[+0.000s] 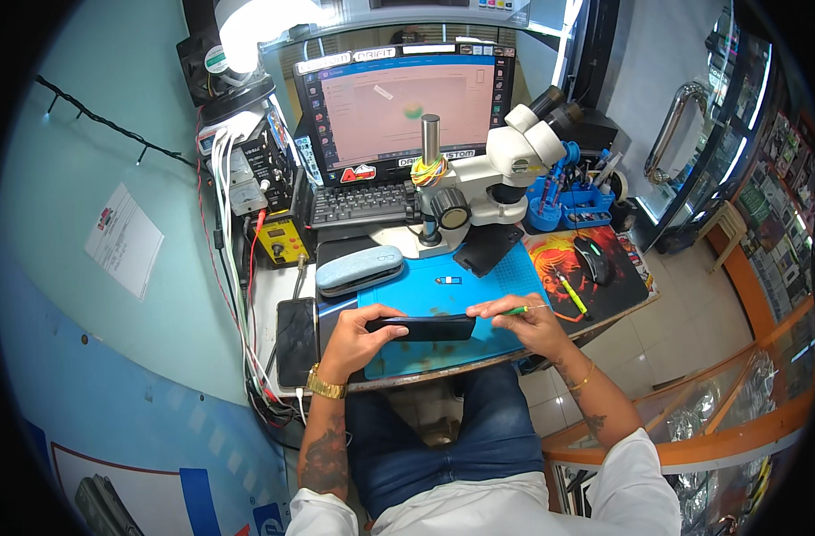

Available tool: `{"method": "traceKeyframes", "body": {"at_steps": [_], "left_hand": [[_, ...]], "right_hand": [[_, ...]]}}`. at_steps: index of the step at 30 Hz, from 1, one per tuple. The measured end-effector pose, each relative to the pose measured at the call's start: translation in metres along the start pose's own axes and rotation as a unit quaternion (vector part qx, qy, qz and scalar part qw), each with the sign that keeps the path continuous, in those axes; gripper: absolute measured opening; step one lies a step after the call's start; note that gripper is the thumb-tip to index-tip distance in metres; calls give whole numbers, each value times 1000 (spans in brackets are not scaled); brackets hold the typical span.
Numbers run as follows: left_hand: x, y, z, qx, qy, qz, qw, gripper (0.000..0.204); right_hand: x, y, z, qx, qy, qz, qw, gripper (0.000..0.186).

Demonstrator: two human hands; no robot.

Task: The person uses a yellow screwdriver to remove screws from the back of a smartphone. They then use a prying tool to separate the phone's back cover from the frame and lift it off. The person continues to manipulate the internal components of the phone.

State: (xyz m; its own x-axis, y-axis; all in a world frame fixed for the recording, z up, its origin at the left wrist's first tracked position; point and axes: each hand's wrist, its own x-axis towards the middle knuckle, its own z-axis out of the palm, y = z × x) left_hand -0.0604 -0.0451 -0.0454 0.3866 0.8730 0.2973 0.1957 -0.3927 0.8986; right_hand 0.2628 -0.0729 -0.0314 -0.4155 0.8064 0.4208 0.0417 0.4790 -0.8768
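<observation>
A dark, slim phone [434, 329] is held up on its edge over the front of the blue work mat [407, 360]. My left hand [358, 339] is closed around its left end, thumb along the near side. My right hand [528, 323] is at the phone's right end, fingertips at its corner. Between those fingers is a thin green-handled tool [516, 311], its fine metal end pointing right. On the mat beyond the phone lies a small white-and-dark part [448, 280]. Farther back, a dark flat phone-shaped piece [488, 249] rests near the microscope base.
A stereo microscope [515, 161] stands behind the mat, before a monitor [407, 107] and keyboard [363, 204]. A blue-grey zip case [360, 270] and another phone [296, 342] lie left. Right are a yellow pen-like tool [572, 295], a mouse [592, 259] and a blue tool holder [586, 205].
</observation>
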Motion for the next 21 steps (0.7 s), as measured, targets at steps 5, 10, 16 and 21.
{"method": "traceKeyframes", "body": {"at_steps": [5, 10, 16, 21], "left_hand": [[-5, 6, 15, -46, 60, -33, 997, 19], [-21, 17, 36, -48, 89, -57, 993, 20], [-32, 12, 45, -73, 119, -25, 990, 19], [-34, 9, 45, -93, 123, -46, 987, 17]], "right_hand": [[0, -25, 8, -270, -3, -146, 952, 25], [6, -44, -7, -289, -48, -89, 952, 25], [10, -47, -12, -196, -81, -74, 974, 22], [9, -39, -11, -97, -71, -34, 992, 21]]}}
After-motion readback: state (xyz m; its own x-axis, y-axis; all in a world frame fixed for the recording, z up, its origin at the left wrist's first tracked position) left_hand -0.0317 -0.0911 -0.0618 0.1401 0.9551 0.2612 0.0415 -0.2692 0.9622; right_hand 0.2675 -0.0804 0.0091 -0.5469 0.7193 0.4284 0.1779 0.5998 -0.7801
